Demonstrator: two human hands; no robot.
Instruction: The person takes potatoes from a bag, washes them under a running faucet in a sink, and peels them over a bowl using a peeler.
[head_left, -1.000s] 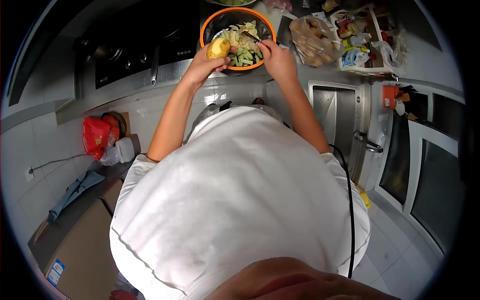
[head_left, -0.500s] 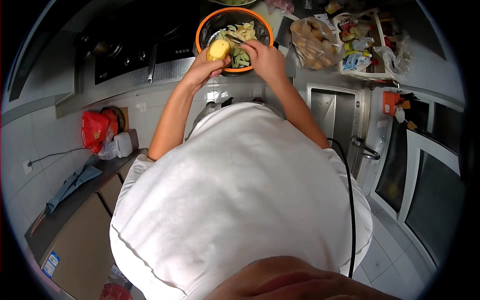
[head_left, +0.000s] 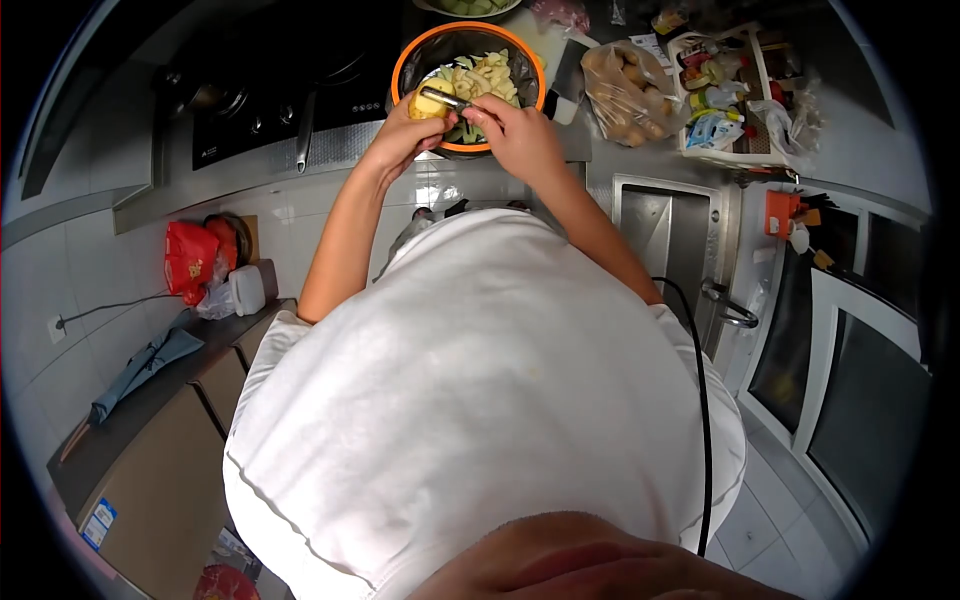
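Note:
My left hand (head_left: 404, 138) is wrapped round a yellow, mostly peeled potato (head_left: 428, 104) above the near left part of an orange-rimmed bin (head_left: 535, 62). In my right hand (head_left: 515, 132) is a metal peeler (head_left: 446, 97), its head lying against the top of the potato. Pale yellow and green peelings (head_left: 488, 76) fill part of the bin, which has a dark liner bag. My fingers partly hide the peeler's handle and the potato's lower side.
Left of the bin is a black gas hob (head_left: 270, 90). To the right stand a plastic bag of potatoes (head_left: 628, 95) and a white basket (head_left: 748, 62) of packets. A steel sink (head_left: 668, 235) lies nearer on the right. A bowl (head_left: 470, 8) of green pieces sits behind.
My right hand has moved slightly left, bringing the peeler from over the peelings onto the potato. The left hand with the potato has barely shifted.

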